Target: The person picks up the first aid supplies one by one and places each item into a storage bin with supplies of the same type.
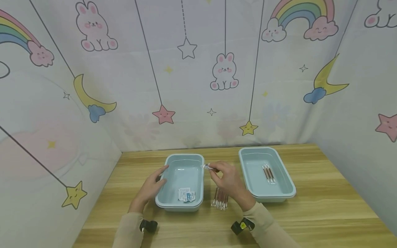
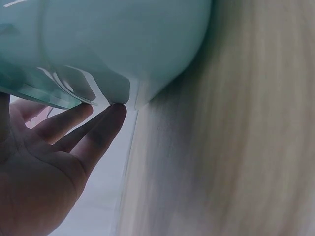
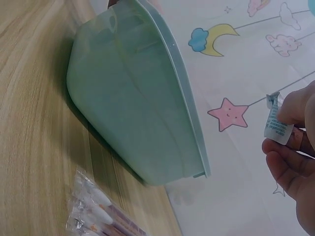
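Note:
My left hand (image 1: 152, 187) holds the left rim of a pale blue plastic basin (image 1: 202, 179), thumb over the edge. In the left wrist view, fingertips (image 2: 115, 110) rest against the basin's outer wall (image 2: 123, 34). My right hand (image 1: 227, 177) pinches a small white sachet (image 3: 278, 123) with blue print between thumb and fingers, just past the basin's right rim. White and blue sachets (image 1: 187, 195) lie inside at the basin's near end. Below the right hand, several clear-wrapped cotton swabs (image 1: 221, 199) with brown stems lie on the table, partly hidden by the hand.
A second pale blue basin (image 1: 286, 179) stands to the right, with several brown-stemmed swabs (image 1: 268, 174) inside. Both basins sit on a wood-grain table (image 1: 325, 193). A white cloth backdrop (image 1: 192, 86) with printed bunnies and stars hangs behind and at the sides.

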`<state>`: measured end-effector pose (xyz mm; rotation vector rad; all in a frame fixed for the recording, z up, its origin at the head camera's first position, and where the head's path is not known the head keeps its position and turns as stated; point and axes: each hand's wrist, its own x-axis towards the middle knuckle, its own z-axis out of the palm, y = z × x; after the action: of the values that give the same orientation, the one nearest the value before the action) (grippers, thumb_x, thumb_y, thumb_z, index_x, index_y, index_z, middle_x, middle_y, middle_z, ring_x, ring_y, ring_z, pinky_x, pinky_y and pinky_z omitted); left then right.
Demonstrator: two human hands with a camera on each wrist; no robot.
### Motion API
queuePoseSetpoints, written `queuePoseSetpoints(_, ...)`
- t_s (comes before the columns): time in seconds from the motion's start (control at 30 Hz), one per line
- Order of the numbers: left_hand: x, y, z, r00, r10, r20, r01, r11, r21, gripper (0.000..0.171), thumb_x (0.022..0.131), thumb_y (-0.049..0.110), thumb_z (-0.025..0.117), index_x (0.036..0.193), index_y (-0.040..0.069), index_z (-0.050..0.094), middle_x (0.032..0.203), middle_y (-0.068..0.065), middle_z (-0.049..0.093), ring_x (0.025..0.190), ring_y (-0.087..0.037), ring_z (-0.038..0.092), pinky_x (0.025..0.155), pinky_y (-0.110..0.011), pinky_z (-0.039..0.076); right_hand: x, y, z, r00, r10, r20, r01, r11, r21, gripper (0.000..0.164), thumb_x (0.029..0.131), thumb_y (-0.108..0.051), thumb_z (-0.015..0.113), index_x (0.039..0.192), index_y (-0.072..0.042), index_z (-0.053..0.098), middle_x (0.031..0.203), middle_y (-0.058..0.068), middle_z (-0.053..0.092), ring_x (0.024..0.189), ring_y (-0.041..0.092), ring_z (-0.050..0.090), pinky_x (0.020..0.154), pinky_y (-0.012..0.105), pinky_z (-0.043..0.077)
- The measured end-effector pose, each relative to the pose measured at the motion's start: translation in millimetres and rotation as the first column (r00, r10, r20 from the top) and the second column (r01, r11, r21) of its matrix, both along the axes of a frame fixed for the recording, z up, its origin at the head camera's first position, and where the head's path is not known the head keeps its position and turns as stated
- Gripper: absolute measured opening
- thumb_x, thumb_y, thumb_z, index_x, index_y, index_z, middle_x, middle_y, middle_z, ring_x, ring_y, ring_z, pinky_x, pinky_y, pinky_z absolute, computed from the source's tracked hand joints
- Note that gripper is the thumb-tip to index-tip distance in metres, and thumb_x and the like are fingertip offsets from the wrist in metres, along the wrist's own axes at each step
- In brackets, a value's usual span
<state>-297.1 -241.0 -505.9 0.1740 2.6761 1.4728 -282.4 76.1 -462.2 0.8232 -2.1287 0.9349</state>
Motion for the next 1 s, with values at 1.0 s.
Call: queuePoseSetpoints(1.0,0.6,0.9,1.3,1.0,0.002,0.004,-0.002,1.0,-0.007,0.052,0.098,0.014,0.05,0.148,0.023,0.041,0.158,-0.012,0.032,0.142,-0.043,0.03,0.114,-0.058,0.028,3.3,-3.1,-0.4,0.999,0.049,-0.004,-0.049,0.999,0.002,0.015,0.083,-0.005,0.072,0.098,-0.006,0.073,0.091,0.004,0.071,0.08,0.011,0.068,0.069,0.024,0.059)
